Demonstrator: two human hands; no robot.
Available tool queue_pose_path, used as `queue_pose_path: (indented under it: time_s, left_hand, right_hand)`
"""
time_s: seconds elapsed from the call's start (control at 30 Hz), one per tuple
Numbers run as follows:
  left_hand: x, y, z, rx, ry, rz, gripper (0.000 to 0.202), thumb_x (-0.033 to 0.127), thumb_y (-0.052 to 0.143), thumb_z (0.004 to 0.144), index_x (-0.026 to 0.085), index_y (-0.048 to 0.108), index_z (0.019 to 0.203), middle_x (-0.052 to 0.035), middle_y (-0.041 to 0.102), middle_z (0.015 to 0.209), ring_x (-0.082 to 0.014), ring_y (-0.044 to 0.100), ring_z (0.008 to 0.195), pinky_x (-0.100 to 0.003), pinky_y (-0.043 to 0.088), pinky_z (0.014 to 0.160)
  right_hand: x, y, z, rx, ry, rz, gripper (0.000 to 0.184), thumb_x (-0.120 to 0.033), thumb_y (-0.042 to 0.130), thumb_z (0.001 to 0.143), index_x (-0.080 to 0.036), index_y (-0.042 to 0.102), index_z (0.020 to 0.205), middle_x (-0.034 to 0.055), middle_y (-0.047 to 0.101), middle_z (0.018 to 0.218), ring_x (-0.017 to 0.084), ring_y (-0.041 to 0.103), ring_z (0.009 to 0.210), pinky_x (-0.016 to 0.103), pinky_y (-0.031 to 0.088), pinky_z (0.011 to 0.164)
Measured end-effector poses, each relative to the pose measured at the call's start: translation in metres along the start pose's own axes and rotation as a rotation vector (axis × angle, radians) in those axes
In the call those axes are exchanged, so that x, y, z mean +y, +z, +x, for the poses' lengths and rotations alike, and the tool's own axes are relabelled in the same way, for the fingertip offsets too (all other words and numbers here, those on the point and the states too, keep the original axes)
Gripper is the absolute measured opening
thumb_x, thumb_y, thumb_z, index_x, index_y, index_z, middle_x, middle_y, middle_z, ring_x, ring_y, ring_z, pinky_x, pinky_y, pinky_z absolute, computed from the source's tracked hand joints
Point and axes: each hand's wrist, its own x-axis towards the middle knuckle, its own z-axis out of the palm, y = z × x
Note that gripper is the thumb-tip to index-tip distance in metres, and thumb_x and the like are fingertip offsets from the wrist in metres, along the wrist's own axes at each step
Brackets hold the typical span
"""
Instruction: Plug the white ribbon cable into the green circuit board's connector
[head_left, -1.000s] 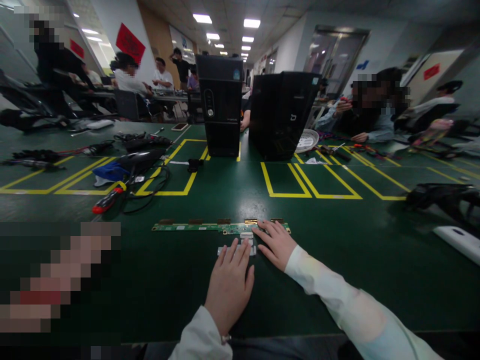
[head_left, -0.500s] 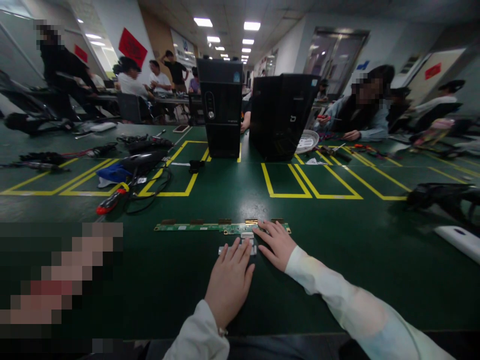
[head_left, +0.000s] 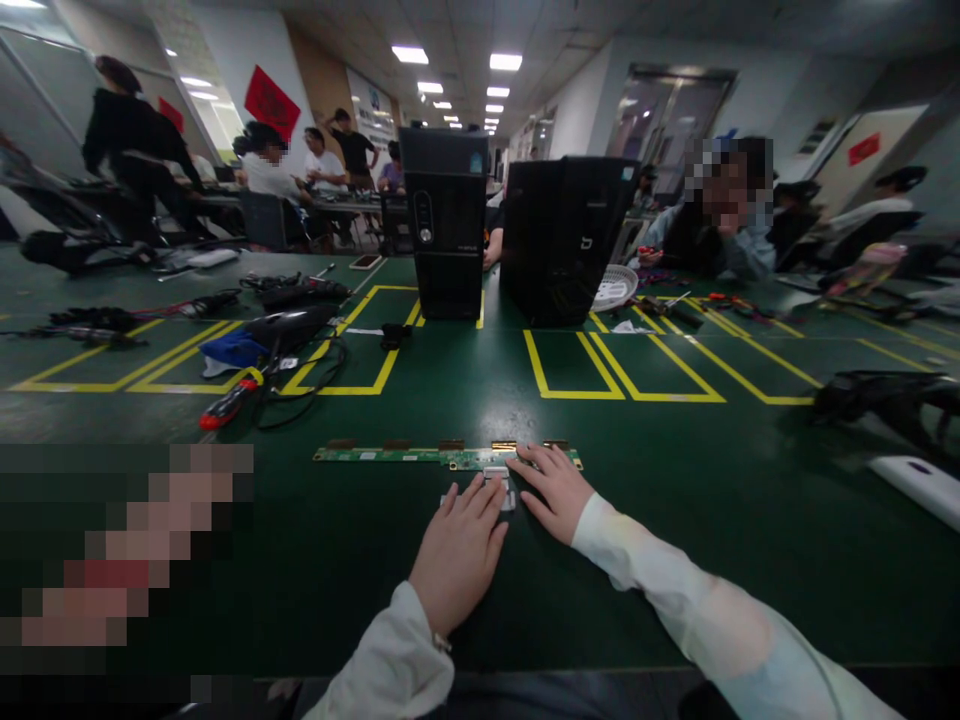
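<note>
A long narrow green circuit board (head_left: 397,455) lies flat on the green table in front of me. A short flat ribbon cable (head_left: 498,483) runs from the board's connector toward me. My left hand (head_left: 459,545) lies flat with its fingers stretched out on the near end of that cable. Just to its right, my right hand (head_left: 553,488) rests open, fingertips pressing on the board next to the connector. Both arms are in white sleeves.
Two black computer towers (head_left: 446,220) (head_left: 564,235) stand beyond the board, by yellow floor-tape boxes (head_left: 574,365). A red-handled screwdriver (head_left: 225,405), black cables and a blue cloth (head_left: 232,350) lie left. A white basket (head_left: 613,283) sits behind. People work at the right and far left.
My left hand has slid a little forward along the cable, covering more of it. The right hand and the board have stayed put; the view shifted slightly.
</note>
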Motion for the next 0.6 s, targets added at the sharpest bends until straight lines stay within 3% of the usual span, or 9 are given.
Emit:
queue_pose_path:
  time_s: [0.4, 0.6]
  left_hand:
    - [-0.0098, 0.0001, 0.0017, 0.051, 0.094, 0.008, 0.041, 0.024, 0.038, 0.095, 0.022, 0.045, 0.136, -0.0047, 0.050, 0.140, -0.0198, 0.040, 0.132, -0.045, 0.033, 0.107]
    - [-0.0081, -0.0013, 0.0020, 0.073, 0.087, 0.014, 0.043, 0.035, 0.040, 0.096, 0.021, 0.045, 0.136, -0.0053, 0.050, 0.139, -0.0214, 0.039, 0.132, -0.049, 0.025, 0.111]
  right_hand:
    - [0.0006, 0.0020, 0.0018, 0.004, 0.010, -0.006, 0.046, -0.028, 0.044, 0.089, -0.020, 0.049, 0.134, 0.0118, 0.047, 0.136, 0.027, 0.036, 0.128, 0.051, 0.026, 0.107]
    - [-0.0008, 0.0042, 0.0026, 0.012, 0.008, -0.035, 0.044, -0.029, 0.042, 0.091, -0.020, 0.049, 0.133, 0.0120, 0.047, 0.137, 0.027, 0.037, 0.128, 0.051, 0.026, 0.108]
